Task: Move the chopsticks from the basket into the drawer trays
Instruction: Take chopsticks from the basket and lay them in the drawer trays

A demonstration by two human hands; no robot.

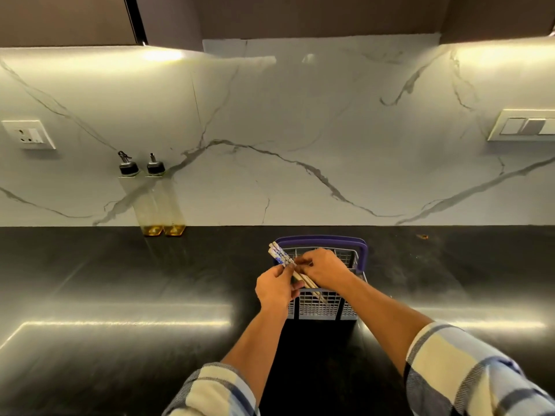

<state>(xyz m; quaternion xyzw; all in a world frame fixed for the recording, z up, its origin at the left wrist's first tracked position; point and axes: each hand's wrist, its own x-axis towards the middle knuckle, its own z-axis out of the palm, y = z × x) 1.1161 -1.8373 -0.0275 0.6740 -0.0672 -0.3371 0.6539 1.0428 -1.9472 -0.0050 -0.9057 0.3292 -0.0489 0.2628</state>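
At nine o'clock on the marble backsplash (300,121) we see a wall socket (28,135), and toward ten o'clock two glass oil bottles (157,202) stand side by side at the back of the dark countertop (105,280). Near the centre, our left hand (277,288) curls its fingers round a bundle of blue-patterned chopsticks (280,256), whose decorated ends point to eleven o'clock while their lower ends still sit in the grey cutlery basket (322,307) with its purple handle (345,240). Just beside it our right hand (322,270) pinches the same bundle over the basket, and at three o'clock a switch plate (524,126) is mounted on the wall.
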